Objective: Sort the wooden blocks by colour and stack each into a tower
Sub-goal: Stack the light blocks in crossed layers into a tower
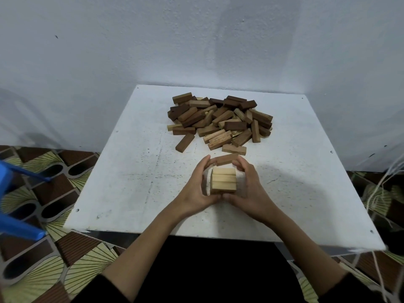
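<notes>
Both hands, left hand (197, 189) and right hand (247, 189), are cupping a short tower of pale blocks (223, 180) near the front of the white desk (131, 171), fingers curled round it, while a large unsorted pile (220, 121) is waiting behind.

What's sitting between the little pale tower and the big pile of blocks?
One brown block lying flat just behind the pale tower, then a bare table strip before the pile, in the head view.

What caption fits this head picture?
Both hands cup a pale block tower before the mixed pile.
</notes>
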`<state>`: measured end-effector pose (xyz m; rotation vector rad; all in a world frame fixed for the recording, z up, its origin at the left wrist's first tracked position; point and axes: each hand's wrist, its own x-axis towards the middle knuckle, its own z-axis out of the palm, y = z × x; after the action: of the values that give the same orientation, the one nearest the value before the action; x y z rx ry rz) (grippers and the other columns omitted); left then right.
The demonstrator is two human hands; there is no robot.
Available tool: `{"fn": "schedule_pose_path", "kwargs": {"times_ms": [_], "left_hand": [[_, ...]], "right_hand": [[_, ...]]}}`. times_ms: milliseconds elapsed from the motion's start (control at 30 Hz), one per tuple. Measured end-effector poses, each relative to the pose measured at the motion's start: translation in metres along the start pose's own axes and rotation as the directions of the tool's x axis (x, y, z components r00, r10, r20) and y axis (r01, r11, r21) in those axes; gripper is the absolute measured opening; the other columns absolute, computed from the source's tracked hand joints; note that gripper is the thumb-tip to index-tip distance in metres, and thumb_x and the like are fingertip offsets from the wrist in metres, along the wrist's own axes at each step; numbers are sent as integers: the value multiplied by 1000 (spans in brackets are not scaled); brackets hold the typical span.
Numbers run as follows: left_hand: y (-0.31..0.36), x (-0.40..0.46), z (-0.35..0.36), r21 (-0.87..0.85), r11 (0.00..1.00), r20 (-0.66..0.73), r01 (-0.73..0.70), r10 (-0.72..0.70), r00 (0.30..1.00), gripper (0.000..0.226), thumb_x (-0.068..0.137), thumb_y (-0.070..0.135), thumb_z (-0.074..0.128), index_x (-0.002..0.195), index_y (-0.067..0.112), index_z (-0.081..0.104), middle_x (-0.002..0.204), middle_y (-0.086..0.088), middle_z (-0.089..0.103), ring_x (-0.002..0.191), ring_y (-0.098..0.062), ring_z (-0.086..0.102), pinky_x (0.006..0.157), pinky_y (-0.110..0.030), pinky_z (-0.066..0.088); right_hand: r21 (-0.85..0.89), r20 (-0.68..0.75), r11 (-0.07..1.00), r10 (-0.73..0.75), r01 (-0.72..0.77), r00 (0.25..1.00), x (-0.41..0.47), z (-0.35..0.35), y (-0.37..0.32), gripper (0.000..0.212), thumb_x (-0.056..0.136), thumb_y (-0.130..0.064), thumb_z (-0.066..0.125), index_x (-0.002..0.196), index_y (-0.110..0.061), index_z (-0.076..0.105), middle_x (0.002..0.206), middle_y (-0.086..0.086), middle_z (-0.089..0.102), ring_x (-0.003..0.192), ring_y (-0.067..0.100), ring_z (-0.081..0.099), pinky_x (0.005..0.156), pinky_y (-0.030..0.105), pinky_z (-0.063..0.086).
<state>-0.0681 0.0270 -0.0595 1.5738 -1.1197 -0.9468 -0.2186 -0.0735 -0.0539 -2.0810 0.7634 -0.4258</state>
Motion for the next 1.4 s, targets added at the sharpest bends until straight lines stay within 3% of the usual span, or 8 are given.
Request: {"fn": "schedule_pose_path", "kwargs": {"times_ms": [167,333,467,767,1200,1400], "left_hand": [[2,-10,16,-8,1000,-35,24,-24,999,89,85,16,62,151,22,2,156,12,10,143,2,11,119,-31,16],[0,-12,19,75,997,-26,-15,17,1000,79,86,29,49,146,31,-3,159,9,5,144,-2,9,120,-33,13],[-2,-13,21,144,989,-31,-25,30,999,81,86,32,44,150,24,-6,160,7,1,145,-3,6,120,-33,11],[-3,-12,22,230,973,-41,-10,20,999,83,84,30,40,151,16,-5,160,1,3,146,-9,5,120,-38,11],[-3,-13,24,222,975,-49,12,-1,999,82,85,37,41,151,19,-4,160,3,5,146,-8,7,120,-37,12],[-2,-14,23,220,975,-50,40,-30,998,87,82,38,44,151,18,-4,160,3,5,146,-9,6,120,-38,12]], "right_hand": [[2,-100,1000,18,-17,995,-11,19,1,87,76,-63,51,144,-30,8,151,-1,21,137,11,20,112,33,22],[-76,-93,997,10,-17,996,-10,23,-1,96,74,-73,34,149,-19,7,156,3,16,141,13,14,116,41,18],[-126,-79,992,22,-32,997,-11,26,0,112,66,-91,21,150,-20,5,157,1,13,142,13,11,117,39,14],[-227,-79,974,-40,21,996,-11,28,0,94,80,-71,28,150,-11,10,154,7,22,141,18,19,116,42,19],[-297,-78,954,-71,44,994,-10,31,4,102,78,-79,17,150,-9,5,155,9,20,141,21,19,115,35,15],[-258,-68,966,-48,29,996,-10,29,2,103,76,-78,22,150,-8,4,155,10,19,141,21,17,114,35,14]]}}
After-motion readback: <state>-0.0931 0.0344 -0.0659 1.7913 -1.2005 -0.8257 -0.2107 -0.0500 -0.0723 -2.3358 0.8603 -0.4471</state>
